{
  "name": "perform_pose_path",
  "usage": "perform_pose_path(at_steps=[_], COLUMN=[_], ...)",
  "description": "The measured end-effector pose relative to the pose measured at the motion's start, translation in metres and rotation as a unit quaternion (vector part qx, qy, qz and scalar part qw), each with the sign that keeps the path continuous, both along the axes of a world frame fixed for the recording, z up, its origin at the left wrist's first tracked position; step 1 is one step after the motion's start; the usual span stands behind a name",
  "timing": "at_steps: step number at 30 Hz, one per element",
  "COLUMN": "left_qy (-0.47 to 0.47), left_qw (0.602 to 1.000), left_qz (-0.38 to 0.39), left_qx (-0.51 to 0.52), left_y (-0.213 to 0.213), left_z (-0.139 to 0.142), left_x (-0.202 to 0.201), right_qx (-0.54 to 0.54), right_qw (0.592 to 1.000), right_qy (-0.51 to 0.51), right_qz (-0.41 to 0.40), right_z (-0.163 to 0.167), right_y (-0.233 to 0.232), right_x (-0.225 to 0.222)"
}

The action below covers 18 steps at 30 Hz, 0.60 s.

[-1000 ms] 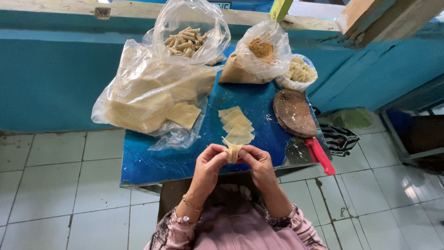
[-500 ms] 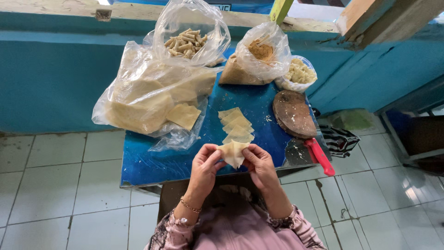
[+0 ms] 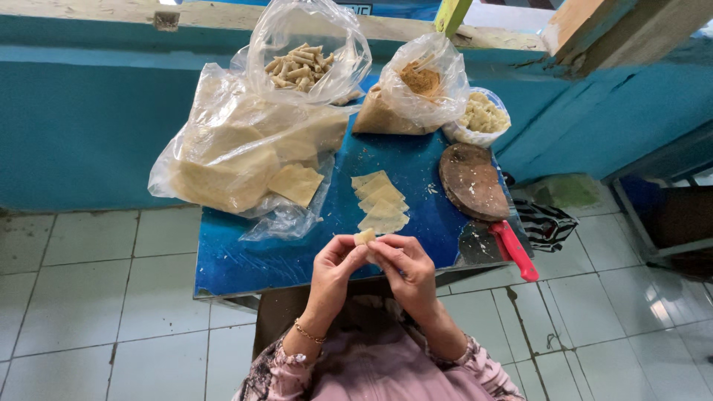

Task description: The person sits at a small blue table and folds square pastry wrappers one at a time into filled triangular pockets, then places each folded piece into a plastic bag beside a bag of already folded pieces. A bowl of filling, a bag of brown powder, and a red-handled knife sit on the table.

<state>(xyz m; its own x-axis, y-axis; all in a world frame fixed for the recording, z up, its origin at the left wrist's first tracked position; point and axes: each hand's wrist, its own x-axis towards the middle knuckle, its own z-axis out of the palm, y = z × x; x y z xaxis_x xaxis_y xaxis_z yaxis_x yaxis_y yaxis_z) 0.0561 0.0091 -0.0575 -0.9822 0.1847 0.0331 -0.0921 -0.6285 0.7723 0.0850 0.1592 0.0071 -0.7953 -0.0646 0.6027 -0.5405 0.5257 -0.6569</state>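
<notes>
Most of the little wrapper hides between the fingers; the person's arms run off the bottom edge.

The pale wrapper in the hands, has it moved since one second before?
Yes. The wrapper, pinched by both hands, has come toward the person, away from the row of wrappers on the blue table.

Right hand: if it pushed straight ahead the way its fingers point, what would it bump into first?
The right hand points up-left, so it would first meet the small wrapper piece both hands pinch, then probably the left hand.
</notes>
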Motion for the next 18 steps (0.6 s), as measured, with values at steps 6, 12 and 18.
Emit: perform_pose_path(at_steps=[6,12,18], left_qy=[-0.057,-0.081,-0.069], left_qw=[0.995,0.995,0.996], left_qz=[-0.025,-0.036,-0.048], left_qx=[0.078,0.035,0.041], left_y=[0.002,0.004,0.002], left_z=[-0.004,-0.004,0.003], left_x=[-0.002,0.002,0.006], right_qx=[-0.045,-0.066,-0.239], right_qw=[0.999,0.994,0.941], right_qy=[-0.021,-0.088,-0.231], right_qz=[-0.017,-0.017,0.068], right_z=[0.004,-0.008,-0.020], right_y=[-0.002,0.008,0.018], right_x=[-0.004,-0.007,-0.013])
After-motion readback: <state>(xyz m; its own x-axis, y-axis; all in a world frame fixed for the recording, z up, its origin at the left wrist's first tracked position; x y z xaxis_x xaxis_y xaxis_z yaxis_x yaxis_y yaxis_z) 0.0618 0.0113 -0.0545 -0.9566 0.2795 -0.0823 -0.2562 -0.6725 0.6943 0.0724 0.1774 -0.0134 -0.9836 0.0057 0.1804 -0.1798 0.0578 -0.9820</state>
